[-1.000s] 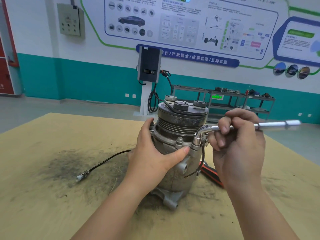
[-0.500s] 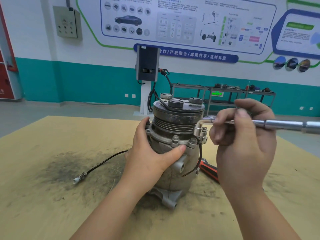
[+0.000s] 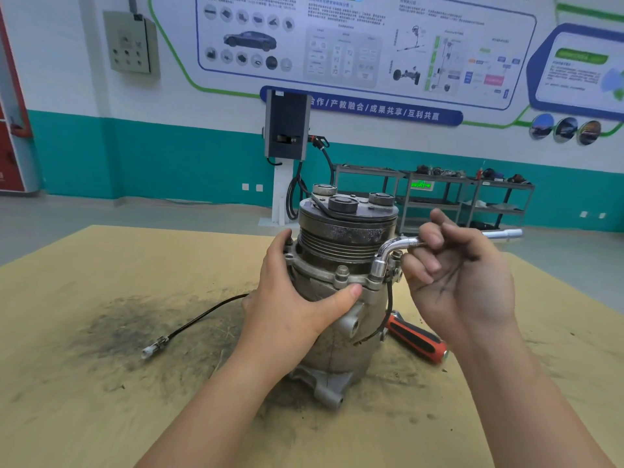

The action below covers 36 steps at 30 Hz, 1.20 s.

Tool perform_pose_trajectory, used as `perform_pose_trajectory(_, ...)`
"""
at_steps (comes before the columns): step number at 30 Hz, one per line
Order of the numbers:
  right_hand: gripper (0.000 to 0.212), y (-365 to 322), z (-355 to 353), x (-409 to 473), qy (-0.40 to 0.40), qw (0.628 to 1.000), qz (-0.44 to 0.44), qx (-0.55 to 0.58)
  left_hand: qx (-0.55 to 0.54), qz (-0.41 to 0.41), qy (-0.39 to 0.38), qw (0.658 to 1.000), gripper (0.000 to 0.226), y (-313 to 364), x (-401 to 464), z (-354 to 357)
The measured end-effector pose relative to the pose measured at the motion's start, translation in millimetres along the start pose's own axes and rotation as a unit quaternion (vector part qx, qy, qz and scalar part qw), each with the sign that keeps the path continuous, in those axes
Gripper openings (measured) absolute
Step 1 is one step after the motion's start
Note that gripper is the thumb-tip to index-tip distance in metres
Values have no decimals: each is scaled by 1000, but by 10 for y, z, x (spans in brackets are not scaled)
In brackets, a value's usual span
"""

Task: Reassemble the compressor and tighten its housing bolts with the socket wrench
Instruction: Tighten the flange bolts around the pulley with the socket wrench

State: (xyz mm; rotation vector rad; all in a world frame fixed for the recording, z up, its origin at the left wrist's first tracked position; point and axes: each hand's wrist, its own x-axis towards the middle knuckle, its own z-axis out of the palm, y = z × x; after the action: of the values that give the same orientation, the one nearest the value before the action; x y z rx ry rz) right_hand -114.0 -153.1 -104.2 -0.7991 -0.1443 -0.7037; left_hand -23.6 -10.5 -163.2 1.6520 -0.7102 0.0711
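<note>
Tabletop: tan board, dark grime patch left of centre.
Compressor: upright at mid-tabletop, grey housing, grooved pulley and clutch plate on top, bolts round the flange.
Left hand: wrapped round the housing's left side, thumb under the flange.
Right hand: fingers curled round the socket wrench, palm turned more toward the camera than half a second ago; handle end now nearer the hand.
Screwdriver: red-black handle, lying behind the compressor's right side.
Cable: black, trailing left to a small plug.
</note>
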Motion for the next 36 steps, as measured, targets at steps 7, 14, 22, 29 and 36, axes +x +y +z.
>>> perform_pose_trajectory(7, 11, -32, -67, 61, -8, 997, 70, 25, 2, -4, -4, 1000, 107, 6, -3, -5)
perform_pose_trajectory(14, 8, -57, -41, 114, -24, 997, 73, -19, 9, -5, -10, 1000, 109, 13, -2, -13)
perform_pose_trajectory(22, 7, -42, 36, 176, -25, 996, 73, -44, 12, -2, -4, 1000, 109, 17, -6, -8)
perform_pose_trajectory(29, 30, 139, 102, -41, 22, 987, -142, -77, 20, 9, 8, 1000, 108, 9, 4, -4)
perform_pose_trajectory(36, 15, 484, 233, -368, -75, 810, -431, -390, 20, 13, 28, 999, 106, 3, 5, 13)
